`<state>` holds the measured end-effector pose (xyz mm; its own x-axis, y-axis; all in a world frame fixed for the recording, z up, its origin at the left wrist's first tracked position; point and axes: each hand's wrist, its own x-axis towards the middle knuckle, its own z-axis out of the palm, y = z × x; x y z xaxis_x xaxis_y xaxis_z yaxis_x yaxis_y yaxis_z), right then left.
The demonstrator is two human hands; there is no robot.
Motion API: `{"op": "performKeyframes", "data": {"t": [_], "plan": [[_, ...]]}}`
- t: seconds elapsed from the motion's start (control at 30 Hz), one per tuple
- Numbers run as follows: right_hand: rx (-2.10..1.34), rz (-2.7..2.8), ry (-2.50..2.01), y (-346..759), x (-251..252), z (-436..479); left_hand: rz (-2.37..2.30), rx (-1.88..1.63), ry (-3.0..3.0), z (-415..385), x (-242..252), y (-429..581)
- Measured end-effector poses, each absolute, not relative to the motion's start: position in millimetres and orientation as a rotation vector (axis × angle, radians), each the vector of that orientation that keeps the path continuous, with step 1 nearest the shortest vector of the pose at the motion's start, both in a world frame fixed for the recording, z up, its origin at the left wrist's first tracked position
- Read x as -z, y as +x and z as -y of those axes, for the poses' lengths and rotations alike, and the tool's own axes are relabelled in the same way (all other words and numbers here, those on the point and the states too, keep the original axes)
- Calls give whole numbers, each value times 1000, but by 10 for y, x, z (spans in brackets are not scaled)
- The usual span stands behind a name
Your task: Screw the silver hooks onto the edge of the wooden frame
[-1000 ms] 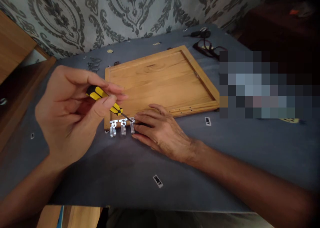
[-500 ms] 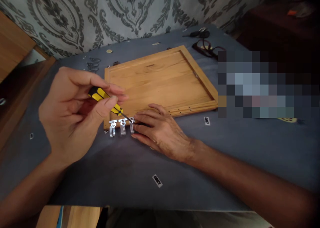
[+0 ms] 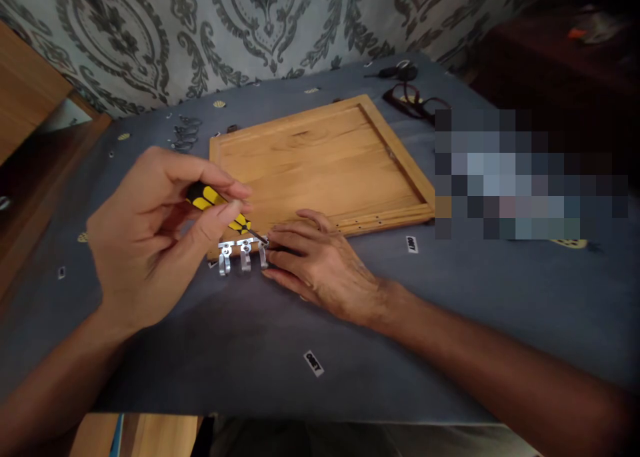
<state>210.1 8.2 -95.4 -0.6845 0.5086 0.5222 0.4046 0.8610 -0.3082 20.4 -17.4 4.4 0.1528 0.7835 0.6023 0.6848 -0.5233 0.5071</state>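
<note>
- Your left hand (image 3: 155,243) is closed round the screwdriver (image 3: 239,222); thumb and fingertips pinch its yellow-and-black handle; the shaft slants down to the right
- The tip meets the top of the rightmost of three metal hooks (image 3: 245,253); the hooks sit side by side on the near-left edge of the wooden board (image 3: 320,167) and hang over it onto the cloth
- Your right hand (image 3: 320,263) lies flat with the fingers stretched out and grasps nothing; its fingertips touch that rightmost hook from the right, and the thumb rests on the board's near rail
- The board lies flat on the grey cloth (image 3: 450,303), a raised rim round it; small holes run along the near rail to the right of your thumb
- Two white tags lie on the cloth: one tag (image 3: 411,245) just right of your right hand, another tag (image 3: 313,363) nearer you; both carry dark print, too blurred to read
- Loose metal parts (image 3: 186,133) lie beyond the board's far-left corner; glasses (image 3: 413,100) lie past its far-right corner, a dark small item (image 3: 397,72) beyond them
- Patterned wallpaper (image 3: 250,23) stands behind the table
</note>
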Motion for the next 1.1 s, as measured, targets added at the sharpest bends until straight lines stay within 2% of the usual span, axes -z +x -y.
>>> {"op": "performKeyframes", "data": {"t": [0.2,1.1], "plan": [[-213,2403,-648,2104,967,-86,-1674,-1369,2135,213,-124,260],[-226,2402,-655,2104,972,-89,-1651,-1301,2175,176,-105,222]]}}
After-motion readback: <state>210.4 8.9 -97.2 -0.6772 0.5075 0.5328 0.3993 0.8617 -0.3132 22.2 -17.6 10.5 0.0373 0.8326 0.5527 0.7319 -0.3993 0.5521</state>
